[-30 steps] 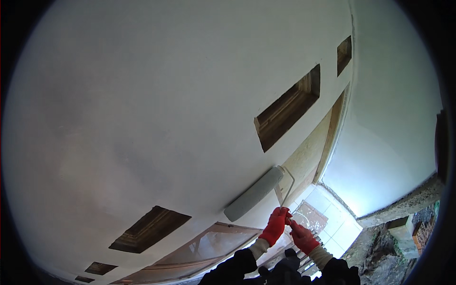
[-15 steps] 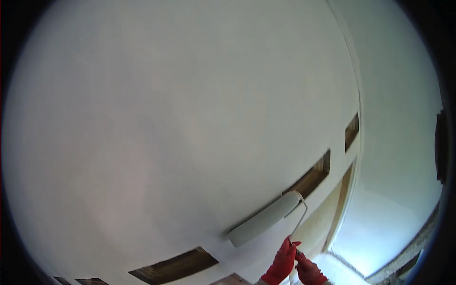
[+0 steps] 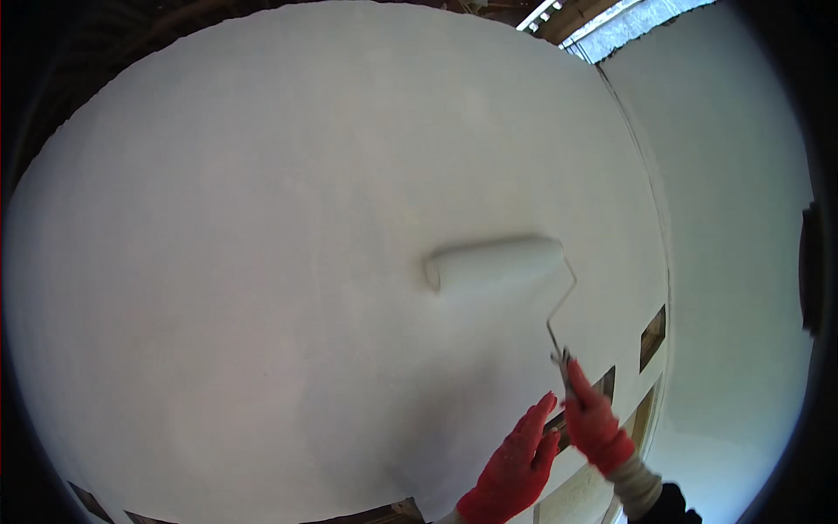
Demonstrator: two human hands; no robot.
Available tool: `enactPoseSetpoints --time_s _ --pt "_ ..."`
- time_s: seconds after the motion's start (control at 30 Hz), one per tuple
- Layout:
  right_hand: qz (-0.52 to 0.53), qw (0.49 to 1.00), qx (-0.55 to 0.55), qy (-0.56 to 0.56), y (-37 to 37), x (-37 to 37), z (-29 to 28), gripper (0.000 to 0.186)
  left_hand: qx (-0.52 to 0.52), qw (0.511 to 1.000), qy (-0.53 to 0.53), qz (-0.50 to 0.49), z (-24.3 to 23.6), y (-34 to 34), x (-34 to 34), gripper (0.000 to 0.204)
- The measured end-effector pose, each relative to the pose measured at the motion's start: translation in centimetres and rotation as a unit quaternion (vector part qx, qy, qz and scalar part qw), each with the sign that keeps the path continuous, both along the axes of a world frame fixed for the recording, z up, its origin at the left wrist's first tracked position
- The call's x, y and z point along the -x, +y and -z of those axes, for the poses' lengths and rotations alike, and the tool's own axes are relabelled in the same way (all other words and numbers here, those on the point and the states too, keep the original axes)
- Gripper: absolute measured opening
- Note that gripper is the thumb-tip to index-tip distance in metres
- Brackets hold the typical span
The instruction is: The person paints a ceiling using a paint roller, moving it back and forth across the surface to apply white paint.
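A white paint roller (image 3: 497,265) lies against the white wall (image 3: 262,218), its sleeve nearly level. From the sleeve's right end a bent wire frame runs down to the handle. My right hand (image 3: 596,424), in a red glove, is wrapped round that handle, with the index finger pointing up along it. Just left of it, my left hand (image 3: 511,467), also red-gloved, is held off the handle with its fingers stretched upward and nothing in them. Part of the handle is hidden inside the right hand.
Dark rectangular recesses (image 3: 653,339) are cut into the wall at lower right and along the bottom. A second pale wall (image 3: 733,218) meets this one at a corner on the right. Wooden beams (image 3: 580,19) and a bright gap show above the wall's rough top edge.
The roller has moved up the wall, from the recess at lower right to higher bare wall. My left hand has come off the handle. The view has tilted up, showing the wall's top.
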State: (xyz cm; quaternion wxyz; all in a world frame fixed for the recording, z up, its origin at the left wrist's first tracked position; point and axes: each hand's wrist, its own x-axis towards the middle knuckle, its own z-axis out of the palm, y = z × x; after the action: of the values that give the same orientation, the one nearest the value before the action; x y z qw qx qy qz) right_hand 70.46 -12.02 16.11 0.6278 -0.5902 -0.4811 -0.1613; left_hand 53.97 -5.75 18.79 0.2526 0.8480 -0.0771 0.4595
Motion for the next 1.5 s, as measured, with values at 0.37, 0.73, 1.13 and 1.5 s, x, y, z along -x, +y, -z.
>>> enactPoseSetpoints --time_s 0.37,0.73,1.13,1.5 --pt "-0.063 0.997 -0.043 0.004 2.2 -3.8 -31.9 0.042 -0.126 0.988 -0.073 -0.043 -5.9 1.3 4.0 0.049" --pt "-0.062 0.985 -0.137 -0.082 11.4 -3.9 -60.7 0.039 -0.156 0.969 -0.077 -0.176 -12.9 4.3 8.0 0.049" --pt "-0.108 0.966 -0.232 0.028 13.1 -0.5 -54.6 0.040 -0.093 0.967 -0.052 -0.232 -7.8 5.3 10.6 0.047" --pt "-0.031 0.968 -0.247 0.035 0.6 -0.9 -20.8 0.058 0.078 0.981 0.173 -0.044 1.1 2.8 8.9 0.046"
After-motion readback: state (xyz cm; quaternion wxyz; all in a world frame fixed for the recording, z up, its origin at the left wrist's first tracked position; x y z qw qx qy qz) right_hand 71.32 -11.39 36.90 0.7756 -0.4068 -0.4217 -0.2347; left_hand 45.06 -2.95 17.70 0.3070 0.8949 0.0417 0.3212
